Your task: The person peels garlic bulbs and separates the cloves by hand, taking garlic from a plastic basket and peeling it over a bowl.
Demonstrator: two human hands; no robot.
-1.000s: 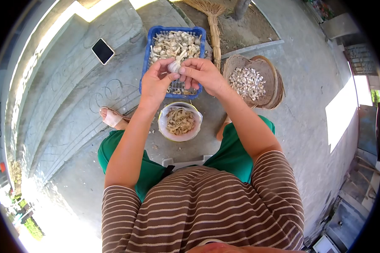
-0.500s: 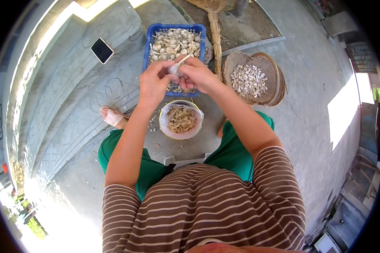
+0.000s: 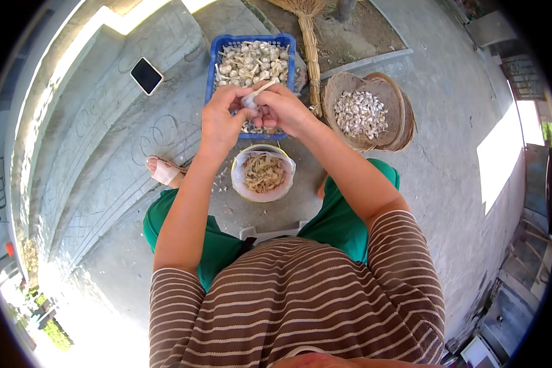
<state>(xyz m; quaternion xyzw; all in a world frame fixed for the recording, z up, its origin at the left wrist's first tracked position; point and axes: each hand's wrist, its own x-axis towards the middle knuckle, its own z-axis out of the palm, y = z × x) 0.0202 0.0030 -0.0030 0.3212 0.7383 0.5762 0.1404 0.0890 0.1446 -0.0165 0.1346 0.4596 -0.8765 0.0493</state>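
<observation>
A garlic bulb (image 3: 249, 101) with a pale dry stem is held between my two hands, above the near part of a blue plastic crate (image 3: 213, 72). My left hand (image 3: 222, 115) is closed on the bulb's left side, thumb and fingers pinching it. From the right, my right hand (image 3: 282, 109) grips the same bulb, its fingers curled below and the stem sticking up past them. Many garlic bulbs (image 3: 251, 61) fill the crate. Nearer to me stands a bucket (image 3: 236, 178) lined with a white bag, holding dry stems and skins (image 3: 264, 173).
To the right, a wicker basket (image 3: 398, 119) holds loose garlic cloves (image 3: 360, 114). A straw broom (image 3: 310, 49) lies beside the crate. On the curved concrete steps at left rests a phone (image 3: 146, 76). My sandalled foot (image 3: 164, 170) is left of the bucket.
Both hands stay almost in place with the garlic bulb between them. The whole view has shifted very slightly; nothing has been let go.
</observation>
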